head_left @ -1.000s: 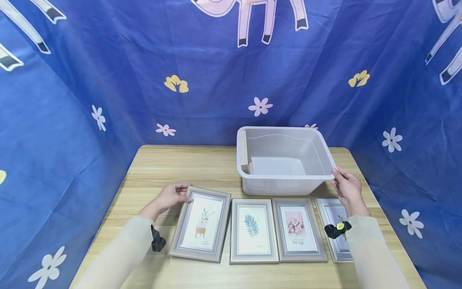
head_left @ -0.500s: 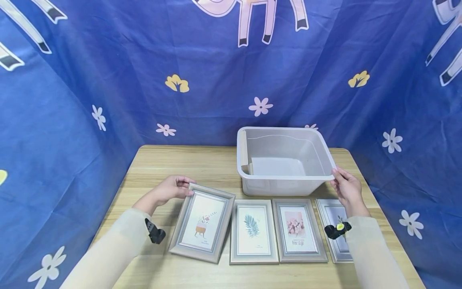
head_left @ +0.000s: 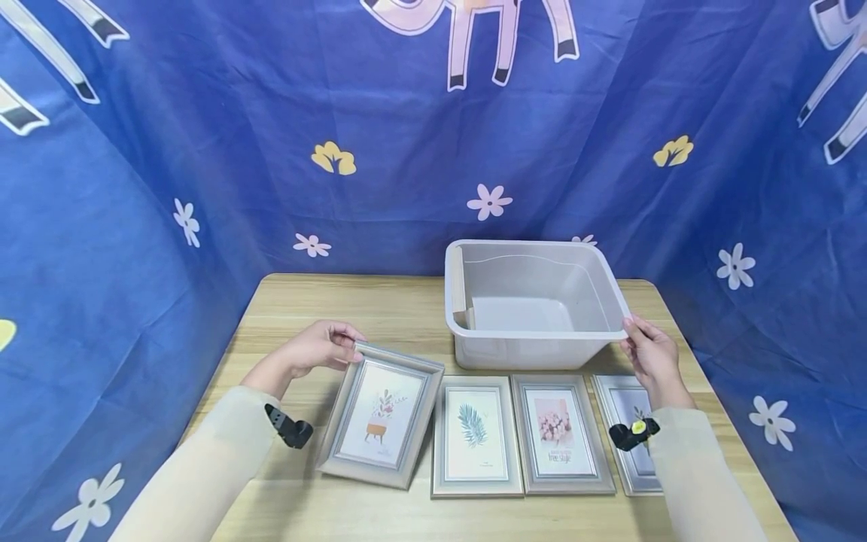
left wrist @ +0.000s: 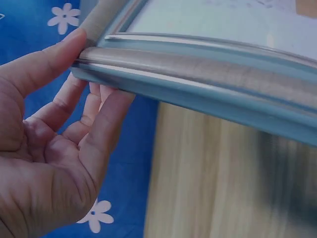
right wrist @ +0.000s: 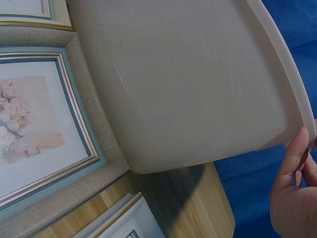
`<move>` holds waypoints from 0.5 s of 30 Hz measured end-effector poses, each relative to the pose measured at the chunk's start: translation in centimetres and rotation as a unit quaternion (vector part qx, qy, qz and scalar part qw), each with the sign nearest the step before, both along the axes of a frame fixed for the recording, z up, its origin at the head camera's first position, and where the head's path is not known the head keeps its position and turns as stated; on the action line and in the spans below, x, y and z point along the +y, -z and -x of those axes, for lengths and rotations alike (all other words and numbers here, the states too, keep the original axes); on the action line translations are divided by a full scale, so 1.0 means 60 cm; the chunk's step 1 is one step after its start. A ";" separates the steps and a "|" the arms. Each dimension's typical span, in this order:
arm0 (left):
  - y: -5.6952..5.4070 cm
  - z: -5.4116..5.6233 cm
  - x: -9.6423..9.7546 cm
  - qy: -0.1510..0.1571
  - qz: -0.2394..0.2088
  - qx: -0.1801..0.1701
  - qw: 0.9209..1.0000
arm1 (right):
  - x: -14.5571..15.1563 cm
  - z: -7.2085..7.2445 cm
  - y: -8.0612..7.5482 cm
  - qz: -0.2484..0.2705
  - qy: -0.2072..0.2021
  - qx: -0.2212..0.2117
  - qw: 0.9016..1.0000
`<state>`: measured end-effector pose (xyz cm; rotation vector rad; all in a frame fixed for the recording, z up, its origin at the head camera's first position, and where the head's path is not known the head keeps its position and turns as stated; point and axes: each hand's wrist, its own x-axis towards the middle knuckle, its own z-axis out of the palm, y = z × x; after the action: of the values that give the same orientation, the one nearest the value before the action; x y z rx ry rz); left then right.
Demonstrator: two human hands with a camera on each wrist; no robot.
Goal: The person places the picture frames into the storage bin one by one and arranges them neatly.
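Observation:
My left hand [head_left: 323, 348] pinches the upper left corner of a picture frame [head_left: 382, 421] showing a plant in an orange pot. That frame is tilted, its top edge raised and its lower edge at the table. In the left wrist view the thumb [left wrist: 64, 49] lies on the front of the frame's corner, with fingers behind it. My right hand [head_left: 652, 354] pinches the front right rim corner of a grey plastic bin [head_left: 528, 350]. Inside the bin, a picture frame [head_left: 458, 282] stands on edge against the left wall.
On the wooden table [head_left: 352, 301], a feather-print frame [head_left: 477, 436] and a pink-flower frame [head_left: 564, 436] lie side by side before the bin. Another frame [head_left: 626, 429] lies partly under my right forearm. Blue patterned cloth [head_left: 406, 188] surrounds the table.
My left hand has lifted the top edge of the plant-print frame, tilting it up and slightly right. The right hand and the bin have stayed in place.

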<state>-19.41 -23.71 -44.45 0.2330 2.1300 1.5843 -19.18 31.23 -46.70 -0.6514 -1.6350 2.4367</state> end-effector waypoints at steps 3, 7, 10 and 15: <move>-0.009 0.004 0.000 -0.009 -0.007 0.006 1.000 | 0.000 0.000 0.001 -0.001 0.000 0.000 1.000; -0.024 0.008 0.000 -0.019 -0.010 0.019 1.000 | 0.000 0.000 0.001 -0.002 0.003 -0.003 1.000; -0.038 0.011 -0.001 -0.024 -0.008 0.034 0.999 | 0.001 -0.001 0.001 -0.007 0.004 -0.007 1.000; -0.065 0.017 -0.005 -0.032 -0.015 0.052 0.998 | 0.001 -0.002 -0.001 -0.021 0.004 -0.018 1.000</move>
<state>-20.42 -24.02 -40.57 0.2646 2.2123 1.6757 -19.07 31.27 -46.66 -0.6982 -1.6878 2.3926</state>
